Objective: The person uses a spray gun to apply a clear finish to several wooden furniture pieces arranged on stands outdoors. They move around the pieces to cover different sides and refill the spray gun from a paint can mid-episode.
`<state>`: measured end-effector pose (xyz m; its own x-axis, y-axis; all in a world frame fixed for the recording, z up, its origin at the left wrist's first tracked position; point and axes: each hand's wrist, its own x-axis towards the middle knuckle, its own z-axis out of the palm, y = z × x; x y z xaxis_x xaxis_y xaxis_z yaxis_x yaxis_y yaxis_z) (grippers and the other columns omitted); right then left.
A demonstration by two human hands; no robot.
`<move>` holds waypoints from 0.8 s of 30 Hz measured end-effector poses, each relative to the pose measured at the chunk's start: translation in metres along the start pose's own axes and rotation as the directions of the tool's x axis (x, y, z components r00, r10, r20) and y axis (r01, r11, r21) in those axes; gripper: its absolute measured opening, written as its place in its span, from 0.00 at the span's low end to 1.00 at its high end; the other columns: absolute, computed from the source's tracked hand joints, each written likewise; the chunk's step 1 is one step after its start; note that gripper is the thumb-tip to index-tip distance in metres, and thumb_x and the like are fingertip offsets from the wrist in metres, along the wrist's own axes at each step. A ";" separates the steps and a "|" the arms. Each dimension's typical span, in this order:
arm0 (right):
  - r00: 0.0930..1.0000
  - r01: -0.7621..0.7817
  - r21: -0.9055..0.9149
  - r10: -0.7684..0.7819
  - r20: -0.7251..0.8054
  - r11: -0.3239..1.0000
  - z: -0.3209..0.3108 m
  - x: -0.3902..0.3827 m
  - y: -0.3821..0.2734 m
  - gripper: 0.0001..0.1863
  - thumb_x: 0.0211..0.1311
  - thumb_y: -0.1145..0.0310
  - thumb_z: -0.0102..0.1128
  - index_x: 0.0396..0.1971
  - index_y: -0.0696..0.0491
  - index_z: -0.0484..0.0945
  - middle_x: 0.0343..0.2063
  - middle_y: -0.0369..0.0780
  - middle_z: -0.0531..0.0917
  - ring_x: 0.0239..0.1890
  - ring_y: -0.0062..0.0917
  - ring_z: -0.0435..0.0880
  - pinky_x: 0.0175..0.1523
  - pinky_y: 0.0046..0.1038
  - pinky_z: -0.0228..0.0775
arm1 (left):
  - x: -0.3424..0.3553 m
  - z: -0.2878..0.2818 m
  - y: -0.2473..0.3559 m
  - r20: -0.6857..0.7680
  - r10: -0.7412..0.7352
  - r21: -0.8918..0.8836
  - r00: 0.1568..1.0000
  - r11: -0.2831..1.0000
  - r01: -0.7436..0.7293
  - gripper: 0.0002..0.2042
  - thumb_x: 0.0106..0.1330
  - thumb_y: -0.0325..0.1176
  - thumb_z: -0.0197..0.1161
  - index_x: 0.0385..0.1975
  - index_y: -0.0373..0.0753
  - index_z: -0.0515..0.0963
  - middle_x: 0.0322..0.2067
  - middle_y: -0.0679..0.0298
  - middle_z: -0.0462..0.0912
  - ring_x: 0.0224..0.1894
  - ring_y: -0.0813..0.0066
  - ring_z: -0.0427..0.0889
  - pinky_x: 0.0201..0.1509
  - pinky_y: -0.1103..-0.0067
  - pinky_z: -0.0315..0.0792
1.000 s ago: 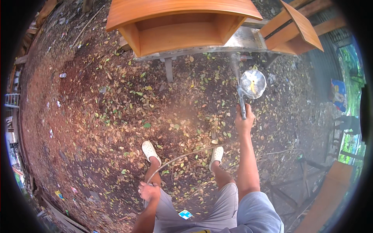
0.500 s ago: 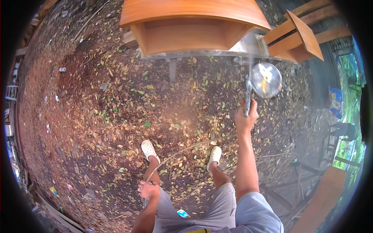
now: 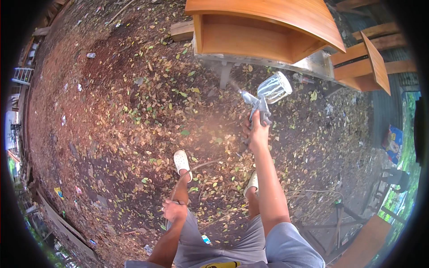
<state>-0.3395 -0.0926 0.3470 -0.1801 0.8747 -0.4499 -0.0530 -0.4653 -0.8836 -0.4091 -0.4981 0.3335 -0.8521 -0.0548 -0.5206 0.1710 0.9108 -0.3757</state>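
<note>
- Right hand (image 3: 258, 134): fingers curled round the handle of a grey spray gun (image 3: 256, 103); exact trigger-finger position cannot be told.
- Gun: in front of the bench, nozzle pointing up-left, faint mist ahead of it; metal cup (image 3: 275, 88) tilted at its right.
- Left hand (image 3: 174, 210): fingers closed around a thin hose (image 3: 202, 166), by the left thigh.
- Hose: arcs across the left shin, just beside the left clog (image 3: 180, 161), toward the right hand; its join to the gun is unclear.
- Beyond gun: bench (image 3: 316, 62) bearing an open-fronted wooden cabinet (image 3: 263, 38); bench leg (image 3: 225, 76) behind the mist.
- Right of cabinet: smaller wooden piece (image 3: 376, 62).
- Right forearm partly hides the right clog (image 3: 251, 183).
- Lower right: brown board (image 3: 368, 241).
- Ground (image 3: 120, 129): leaf-strewn.
</note>
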 end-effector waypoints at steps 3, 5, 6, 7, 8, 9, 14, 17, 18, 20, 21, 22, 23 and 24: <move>0.999 0.001 0.240 -0.013 0.049 0.971 0.008 0.009 0.002 0.22 0.70 0.43 0.55 0.39 0.49 0.73 0.20 0.30 0.67 0.15 0.15 0.61 0.20 0.22 0.52 | -0.001 -0.001 0.002 0.018 -0.027 0.016 0.999 1.000 0.027 0.29 0.60 0.51 0.64 0.52 0.35 0.68 0.49 0.54 0.74 0.53 0.55 0.78 0.50 0.58 0.78; 0.989 -0.027 0.359 -0.027 0.145 0.933 0.015 -0.003 -0.015 0.24 0.68 0.39 0.55 0.39 0.48 0.72 0.20 0.30 0.65 0.15 0.15 0.60 0.20 0.22 0.51 | -0.002 -0.002 0.000 0.036 -0.039 0.022 0.999 0.999 0.038 0.29 0.60 0.52 0.64 0.52 0.36 0.68 0.49 0.54 0.74 0.53 0.55 0.78 0.50 0.58 0.78; 0.975 -0.060 0.397 -0.031 0.219 0.916 0.020 -0.015 -0.029 0.25 0.68 0.38 0.55 0.40 0.48 0.72 0.20 0.30 0.65 0.15 0.15 0.59 0.21 0.22 0.50 | -0.003 -0.001 -0.002 0.046 -0.050 0.023 0.998 0.999 0.049 0.29 0.61 0.52 0.64 0.52 0.36 0.68 0.49 0.54 0.74 0.53 0.55 0.78 0.51 0.58 0.78; 0.959 -0.071 0.441 -0.061 0.278 0.895 0.018 -0.018 -0.036 0.27 0.66 0.36 0.54 0.41 0.48 0.71 0.20 0.29 0.65 0.15 0.14 0.57 0.21 0.21 0.49 | -0.002 0.000 -0.003 0.050 -0.053 0.021 0.997 0.998 0.052 0.29 0.61 0.53 0.64 0.52 0.36 0.68 0.49 0.54 0.74 0.53 0.55 0.78 0.51 0.58 0.78; 0.948 -0.076 0.483 -0.087 0.307 0.872 0.017 -0.020 -0.043 0.26 0.66 0.37 0.55 0.41 0.48 0.72 0.20 0.30 0.66 0.15 0.14 0.57 0.20 0.21 0.49 | -0.001 0.002 -0.004 0.053 -0.057 0.020 0.997 0.998 0.056 0.29 0.61 0.53 0.64 0.52 0.36 0.68 0.49 0.54 0.74 0.53 0.55 0.78 0.51 0.58 0.78; 0.936 -0.084 0.524 -0.114 0.334 0.848 0.016 -0.021 -0.051 0.26 0.67 0.38 0.55 0.41 0.48 0.72 0.20 0.30 0.66 0.15 0.14 0.57 0.20 0.21 0.49 | -0.001 0.004 -0.004 0.056 -0.062 0.020 0.997 0.998 0.061 0.29 0.61 0.54 0.63 0.52 0.37 0.68 0.49 0.54 0.74 0.53 0.55 0.78 0.51 0.58 0.78; 0.912 -0.103 0.582 -0.157 0.379 0.807 0.017 0.005 -0.063 0.27 0.67 0.37 0.54 0.42 0.48 0.71 0.20 0.30 0.67 0.14 0.14 0.55 0.19 0.22 0.48 | -0.001 0.005 -0.003 0.046 -0.061 0.020 0.997 0.998 0.060 0.29 0.60 0.53 0.63 0.52 0.37 0.68 0.49 0.54 0.74 0.53 0.55 0.78 0.51 0.58 0.78; 0.958 -0.121 0.448 -0.014 0.285 0.886 0.022 0.030 -0.063 0.24 0.69 0.40 0.56 0.37 0.49 0.72 0.19 0.30 0.67 0.14 0.15 0.58 0.20 0.23 0.49 | -0.001 0.002 -0.001 0.054 -0.058 0.031 0.997 0.998 0.056 0.29 0.60 0.53 0.64 0.51 0.37 0.69 0.49 0.54 0.75 0.53 0.55 0.79 0.50 0.59 0.78; 0.967 -0.129 0.400 0.026 0.254 0.908 0.023 0.039 -0.061 0.23 0.69 0.42 0.56 0.36 0.49 0.72 0.19 0.30 0.67 0.14 0.15 0.59 0.20 0.23 0.50 | -0.001 0.001 0.000 0.055 -0.054 0.036 0.997 0.998 0.052 0.29 0.60 0.53 0.63 0.51 0.36 0.69 0.48 0.54 0.75 0.53 0.55 0.79 0.50 0.60 0.79; 0.979 -0.105 0.337 0.038 0.200 0.936 0.026 0.051 -0.059 0.20 0.70 0.46 0.58 0.34 0.50 0.73 0.17 0.30 0.67 0.13 0.16 0.61 0.19 0.23 0.51 | -0.002 -0.001 0.001 0.045 -0.048 0.039 0.998 0.998 0.046 0.29 0.60 0.53 0.63 0.51 0.36 0.69 0.48 0.54 0.75 0.52 0.55 0.79 0.49 0.60 0.79; 0.984 -0.097 0.295 0.047 0.172 0.950 0.027 0.057 -0.059 0.20 0.71 0.47 0.58 0.34 0.51 0.73 0.17 0.30 0.67 0.13 0.16 0.61 0.18 0.24 0.51 | -0.002 -0.001 0.002 0.040 -0.043 0.040 0.998 0.998 0.042 0.29 0.60 0.53 0.63 0.51 0.36 0.69 0.48 0.54 0.75 0.52 0.54 0.79 0.49 0.60 0.79; 0.987 -0.094 0.253 0.058 0.148 0.963 0.031 0.059 -0.060 0.19 0.71 0.48 0.58 0.34 0.51 0.73 0.17 0.31 0.67 0.13 0.16 0.61 0.18 0.24 0.51 | -0.002 -0.001 0.001 0.030 -0.041 0.042 0.999 0.998 0.039 0.29 0.60 0.53 0.63 0.51 0.36 0.69 0.48 0.53 0.75 0.52 0.54 0.79 0.49 0.60 0.79; 0.991 -0.092 0.221 0.067 0.118 0.971 0.033 0.060 -0.061 0.19 0.71 0.49 0.58 0.33 0.51 0.73 0.17 0.31 0.68 0.12 0.16 0.62 0.17 0.24 0.51 | -0.002 0.000 0.001 0.020 -0.037 0.043 0.999 0.998 0.036 0.29 0.60 0.53 0.63 0.51 0.35 0.69 0.48 0.53 0.75 0.52 0.54 0.79 0.49 0.59 0.79; 0.989 -0.094 0.224 0.065 0.135 0.970 0.033 0.060 -0.062 0.20 0.71 0.48 0.58 0.33 0.51 0.73 0.17 0.31 0.68 0.12 0.16 0.61 0.18 0.24 0.51 | -0.002 0.000 0.001 0.011 -0.033 0.045 0.999 0.998 0.032 0.29 0.60 0.53 0.63 0.51 0.35 0.69 0.48 0.53 0.75 0.52 0.54 0.79 0.49 0.59 0.79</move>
<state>-0.3794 -0.0162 0.3789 -0.3144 0.8164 -0.4844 -0.2548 -0.5641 -0.7854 -0.4075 -0.4975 0.3337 -0.8518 -0.0888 -0.5163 0.1657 0.8893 -0.4263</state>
